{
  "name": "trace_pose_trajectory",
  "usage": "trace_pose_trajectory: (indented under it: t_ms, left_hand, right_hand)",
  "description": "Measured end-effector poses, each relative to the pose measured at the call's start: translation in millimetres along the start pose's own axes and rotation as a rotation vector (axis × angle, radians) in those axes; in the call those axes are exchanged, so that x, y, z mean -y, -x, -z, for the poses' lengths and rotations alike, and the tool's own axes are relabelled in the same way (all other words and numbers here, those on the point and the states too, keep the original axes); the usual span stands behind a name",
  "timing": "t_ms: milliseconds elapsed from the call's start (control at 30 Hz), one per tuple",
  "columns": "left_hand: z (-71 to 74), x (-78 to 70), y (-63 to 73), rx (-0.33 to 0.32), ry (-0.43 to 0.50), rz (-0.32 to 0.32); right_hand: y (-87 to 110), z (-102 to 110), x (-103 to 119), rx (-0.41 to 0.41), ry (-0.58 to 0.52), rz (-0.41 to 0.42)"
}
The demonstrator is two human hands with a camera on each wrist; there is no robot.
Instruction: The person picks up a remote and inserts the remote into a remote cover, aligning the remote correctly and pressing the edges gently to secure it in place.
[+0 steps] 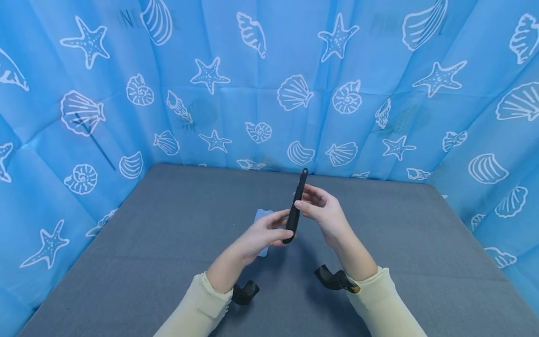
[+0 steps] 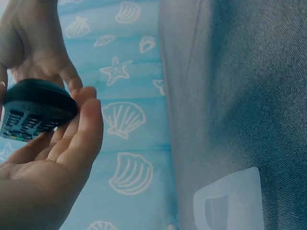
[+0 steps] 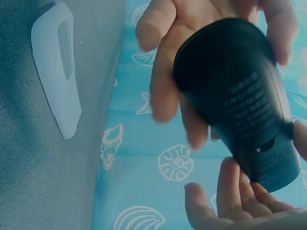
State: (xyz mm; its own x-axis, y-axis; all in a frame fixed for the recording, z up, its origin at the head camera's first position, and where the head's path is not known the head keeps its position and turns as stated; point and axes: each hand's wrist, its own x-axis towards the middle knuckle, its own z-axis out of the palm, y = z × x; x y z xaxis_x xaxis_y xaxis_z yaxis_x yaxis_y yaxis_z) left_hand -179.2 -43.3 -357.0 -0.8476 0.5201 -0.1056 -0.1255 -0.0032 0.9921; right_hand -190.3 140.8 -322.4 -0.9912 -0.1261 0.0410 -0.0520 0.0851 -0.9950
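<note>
A black remote control (image 1: 295,206) is held up on a slant above the table between both hands. My left hand (image 1: 266,234) grips its wide lower end, thumb across the near edge. Higher up, my right hand (image 1: 322,208) pinches it between thumb and fingers. Rows of small buttons show on the remote control (image 2: 36,108) in the left wrist view. Its rounded back (image 3: 235,86), with printed text and a small notch, faces the right wrist camera. Beneath the left hand lies a pale blue-white, long flat piece (image 3: 50,81) with a slot-like recess, partly hidden in the head view.
A grey cloth-covered table (image 1: 177,224) spreads under both arms. Blue curtains (image 1: 261,107) with white shells and starfish hang along its back and sides. Black curved mounts (image 1: 334,279) stick out at both wrists, close to the cream sleeves.
</note>
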Motion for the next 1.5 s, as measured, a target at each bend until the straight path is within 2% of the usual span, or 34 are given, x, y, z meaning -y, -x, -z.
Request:
trace_pose_trajectory:
  t_ms: [367,600,1100,1500]
  left_hand:
    - [-10.4,4.2,-2.2,-0.059,-0.082,-0.079]
    - [-11.9,7.3,-3.5,-0.107,-0.107,-0.054]
    - [-8.3,10.1,-2.5,-0.018,-0.004,-0.081]
    - [-8.0,8.8,-1.2,-0.006,0.070,-0.057]
  right_hand:
    - [0.0,-6.9,1.2,-0.112,0.018,-0.018]
    - [-0.6,-10.6,2.0,-0.160,0.068,-0.005]
    - [-1.9,-8.6,2.5,-0.230,0.072,0.025]
    - [-0.3,-8.9,3.3,-0.285,0.075,0.086]
